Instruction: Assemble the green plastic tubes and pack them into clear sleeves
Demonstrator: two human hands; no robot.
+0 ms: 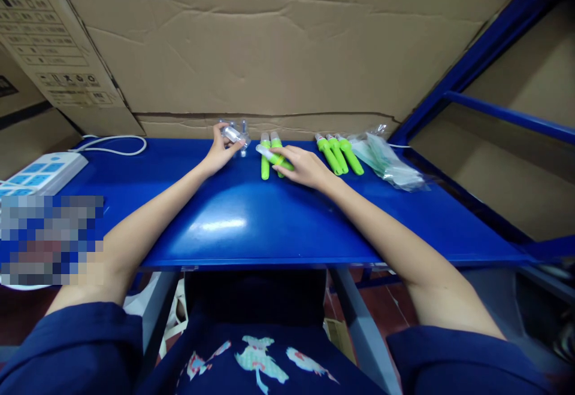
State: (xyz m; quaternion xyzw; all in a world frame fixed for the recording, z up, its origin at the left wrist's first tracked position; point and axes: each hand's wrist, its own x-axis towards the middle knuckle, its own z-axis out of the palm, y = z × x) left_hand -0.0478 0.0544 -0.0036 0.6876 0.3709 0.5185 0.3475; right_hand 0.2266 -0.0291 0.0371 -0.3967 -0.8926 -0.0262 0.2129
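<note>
My left hand [220, 154] is closed around a clear plastic cap [232, 134]. Several similar clear caps [244, 125] lie just behind and beside its fingers. In my right hand [303, 164] is a lime-green handle with a whitish, translucent tip [264, 151], which points left towards the left hand. Two lime-green handles with clear ends lie side by side under and beside it; the left one [265, 170] shows almost whole, the other [276, 139] is partly covered by the right hand. Further right, three lime-green handles [335, 158] rest slanted in a row.
A clear plastic bag [395, 164] with pale green and white contents lies at the right of the blue table [269, 227]. On the left are a white power strip [45, 170] with a cable and a pixelated patch. A cardboard wall [278, 48] rises behind.
</note>
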